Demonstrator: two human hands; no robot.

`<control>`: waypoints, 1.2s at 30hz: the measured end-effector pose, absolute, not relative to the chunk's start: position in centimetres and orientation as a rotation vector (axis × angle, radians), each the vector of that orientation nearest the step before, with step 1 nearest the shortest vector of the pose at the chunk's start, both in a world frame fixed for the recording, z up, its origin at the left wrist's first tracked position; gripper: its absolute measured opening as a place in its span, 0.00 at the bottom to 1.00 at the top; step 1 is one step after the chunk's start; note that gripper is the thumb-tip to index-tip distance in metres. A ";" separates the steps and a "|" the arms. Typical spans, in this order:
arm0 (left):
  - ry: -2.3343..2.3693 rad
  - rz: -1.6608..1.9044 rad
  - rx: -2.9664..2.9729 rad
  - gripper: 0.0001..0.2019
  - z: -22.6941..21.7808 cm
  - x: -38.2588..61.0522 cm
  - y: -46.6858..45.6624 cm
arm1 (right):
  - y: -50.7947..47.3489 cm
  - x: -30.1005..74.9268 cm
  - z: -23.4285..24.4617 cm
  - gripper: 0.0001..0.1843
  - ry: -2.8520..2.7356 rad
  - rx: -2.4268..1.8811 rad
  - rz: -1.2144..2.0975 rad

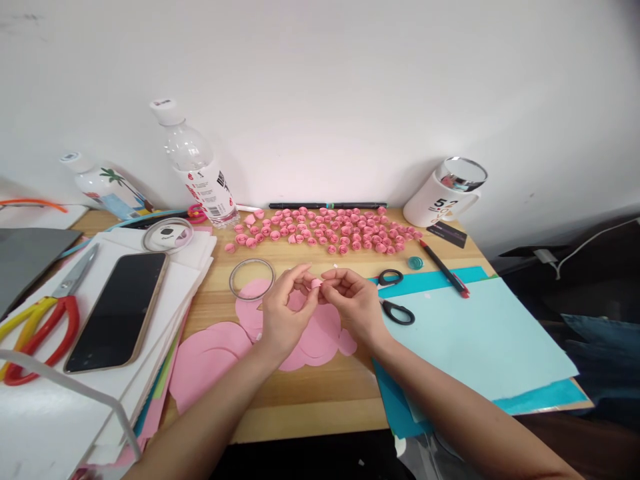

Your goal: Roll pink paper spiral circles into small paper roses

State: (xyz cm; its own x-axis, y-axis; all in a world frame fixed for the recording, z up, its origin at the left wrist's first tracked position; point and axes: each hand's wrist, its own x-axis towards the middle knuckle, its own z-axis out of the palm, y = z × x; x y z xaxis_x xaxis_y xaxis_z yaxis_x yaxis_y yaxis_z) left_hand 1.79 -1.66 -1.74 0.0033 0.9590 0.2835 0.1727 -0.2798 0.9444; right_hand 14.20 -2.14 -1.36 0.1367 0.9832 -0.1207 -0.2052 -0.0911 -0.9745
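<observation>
Here's the wooden counter (310,407) filling the view, and over its right-hand end lie the light blue sheets (480,340). Down in front, flat pink paper circles (213,363) overlap in a broad spread, plain stock with no curl in it. And look at that band along the back: dozens of rolled pink pieces (345,230), each curled like a little rose, packed thickest toward the right. A big share looks done, I'd judge, while the circles below suggest paper left to work, though how many lie under one another I can't tell. Now the hands: left hand (290,310) and right hand (357,303), nearly meeting above the circles, fingers bent inward, barely any gap between thumb and fingertips. Black-handled scissors (386,305) rest just beyond the right wrist, on the blue paper's edge; a tape ring (231,280) sits near the left hand, partly over the pink. And the smallest thing of all, the small pink piece (316,284), is pinched between both sets of fingertips, curved, apparently part-formed, not yet among the rows behind.
</observation>
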 end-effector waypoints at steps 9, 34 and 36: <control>1.230 1.393 1.664 0.15 -1.5 1.9 -1.9 | -2.9 13.9 -1.2 0.04 -1.115 -1.251 1.039; 1.184 1.277 1.399 0.18 -1.7 2.0 -1.6 | -2.7 14.0 -1.0 0.07 -1.125 -1.326 1.019; 1.193 1.242 1.335 0.18 -1.4 2.0 -1.6 | -3.0 13.8 -0.8 0.05 -1.234 -1.335 0.882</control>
State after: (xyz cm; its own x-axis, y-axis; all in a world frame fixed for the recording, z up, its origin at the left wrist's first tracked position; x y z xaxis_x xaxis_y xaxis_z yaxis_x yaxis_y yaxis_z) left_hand 1.99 -1.57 -1.45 0.0186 0.9949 0.0994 0.0594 -0.1003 0.9932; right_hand 13.77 -2.98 -0.78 0.1913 0.9720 0.1363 0.1856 0.1005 -0.9775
